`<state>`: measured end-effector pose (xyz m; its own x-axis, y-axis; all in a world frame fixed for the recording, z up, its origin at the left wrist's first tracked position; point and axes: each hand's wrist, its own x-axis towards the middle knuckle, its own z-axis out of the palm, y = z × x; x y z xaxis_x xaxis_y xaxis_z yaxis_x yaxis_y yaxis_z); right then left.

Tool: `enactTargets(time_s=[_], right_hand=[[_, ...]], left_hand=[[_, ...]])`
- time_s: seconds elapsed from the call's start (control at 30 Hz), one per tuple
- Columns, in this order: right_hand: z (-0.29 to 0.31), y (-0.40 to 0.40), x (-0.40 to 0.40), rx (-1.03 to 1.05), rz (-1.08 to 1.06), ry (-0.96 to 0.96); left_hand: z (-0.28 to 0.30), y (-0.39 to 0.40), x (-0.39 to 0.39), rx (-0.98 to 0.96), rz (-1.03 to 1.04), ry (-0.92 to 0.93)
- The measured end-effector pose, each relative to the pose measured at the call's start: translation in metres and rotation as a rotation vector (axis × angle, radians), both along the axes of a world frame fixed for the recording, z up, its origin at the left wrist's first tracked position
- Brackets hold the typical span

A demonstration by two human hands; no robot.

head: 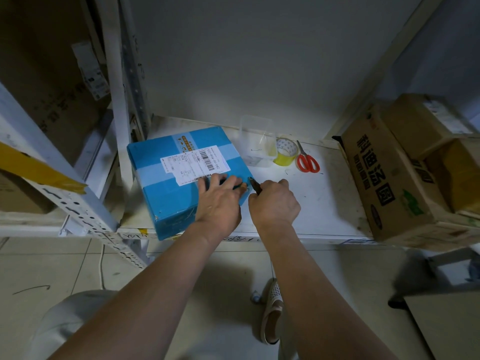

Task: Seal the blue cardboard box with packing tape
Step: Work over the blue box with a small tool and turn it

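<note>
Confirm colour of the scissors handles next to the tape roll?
Orange-red handles on the scissors, lying right of the tape roll. Head view, the only one.

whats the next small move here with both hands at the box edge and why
Probably draw the dark tool in the right hand across at the right edge of the blue box, while the left hand presses the top flat. What the tip touches is too small to tell. The tape roll and scissors lie untouched on the shelf.
</note>
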<state>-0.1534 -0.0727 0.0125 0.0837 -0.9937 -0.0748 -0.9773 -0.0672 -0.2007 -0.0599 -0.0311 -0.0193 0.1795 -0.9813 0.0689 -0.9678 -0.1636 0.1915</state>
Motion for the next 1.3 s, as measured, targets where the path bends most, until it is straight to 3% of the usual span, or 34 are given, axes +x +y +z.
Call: enactTargets(time_s=[0.23,0.53,0.67,0.83,0.97,1.17,1.3], right_hand=[[-0.013,0.002,-0.008,-0.008,-0.052,-0.224],[-0.023,-0.003,-0.014,-0.070,-0.039,-0.281],[-0.026,-0.005,-0.019,-0.016,-0.083,-0.399],[-0.018,-0.009,-0.022,-0.111,0.065,-0.219],[-0.021,-0.011,-0.019,-0.044,-0.051,-0.343],[-0.019,-0.012,-0.017,-0.066,0.002,-0.288],[-0.023,-0.012,-0.016,-0.034,-0.060,-0.387]], left_hand=[[-0.002,0.000,0.006,-0.006,0.001,0.028],[-0.002,-0.004,0.008,-0.013,0.006,0.064],[-0.002,-0.003,0.007,-0.016,0.003,0.069],[-0.001,-0.008,0.007,0.010,0.014,0.106],[0.001,-0.011,0.009,0.020,0.012,0.122],[0.001,-0.014,0.010,0.017,0.015,0.095],[0.001,-0.015,0.012,0.015,0.014,0.087]])
